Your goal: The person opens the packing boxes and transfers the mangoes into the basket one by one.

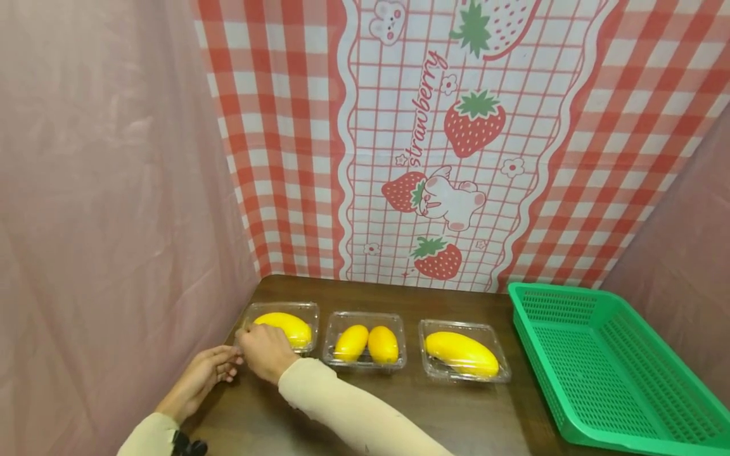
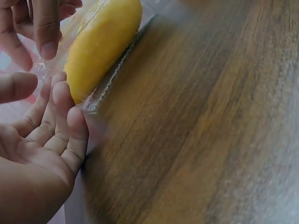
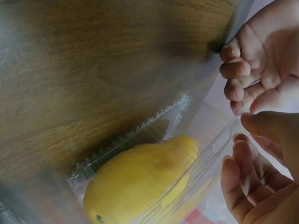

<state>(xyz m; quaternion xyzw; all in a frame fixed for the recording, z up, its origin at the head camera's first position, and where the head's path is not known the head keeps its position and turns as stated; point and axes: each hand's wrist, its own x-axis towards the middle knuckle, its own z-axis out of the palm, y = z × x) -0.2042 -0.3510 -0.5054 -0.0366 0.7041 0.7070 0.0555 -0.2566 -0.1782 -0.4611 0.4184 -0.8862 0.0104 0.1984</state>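
Note:
At the far left of the table stands a clear plastic box [image 1: 315, 310] with a yellow mango [image 1: 289, 328] inside. Over the box's left edge, my right hand [image 1: 265, 348] has its thumb at the corner of the clear plastic; whether it pinches the rim cannot be told. Just left of it is my left hand [image 1: 202, 378], palm up, fingers [image 2: 60, 95] loosely bent close to the same plastic corner. A gap shows between its thumb and fingertips. In the right wrist view the mango [image 3: 140, 179] lies beneath both hands.
A middle clear box [image 1: 365, 316] holds two smaller mangoes [image 1: 367, 344]. The right-hand clear box [image 1: 502, 373] holds one long mango [image 1: 462, 353]. A green basket [image 1: 538, 373] stands at the table's right side. A pink curtain [image 1: 114, 221] hangs along the left, a checked cloth [image 1: 291, 158] behind.

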